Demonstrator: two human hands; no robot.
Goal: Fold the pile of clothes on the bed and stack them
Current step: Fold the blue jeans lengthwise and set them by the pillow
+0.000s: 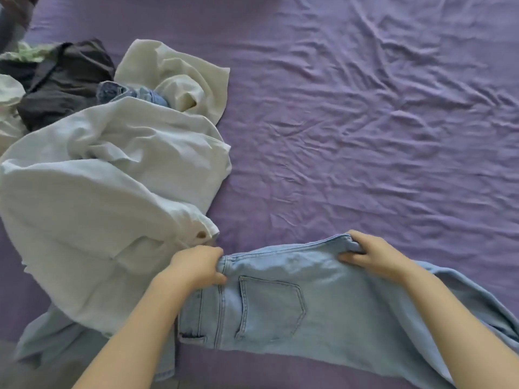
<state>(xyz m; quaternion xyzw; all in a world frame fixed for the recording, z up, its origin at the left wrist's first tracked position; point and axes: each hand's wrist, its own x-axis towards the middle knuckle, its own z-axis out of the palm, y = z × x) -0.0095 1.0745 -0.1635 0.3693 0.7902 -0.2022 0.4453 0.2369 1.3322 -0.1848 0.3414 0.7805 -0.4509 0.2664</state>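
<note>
**Pale Denim on a Purple Bed**

The jeans are light blue denim with slightly darker stitching. The bed sheet is plain purple. In the pile, the shirt is pale whitish-blue, the cloth is cream, and the dark garment is charcoal grey. A crumpled piece shows mint green.

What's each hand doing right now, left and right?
Left hand: grips the waistband corner of the light blue jeans.
Right hand: grips the other end of the same waistband.
</note>
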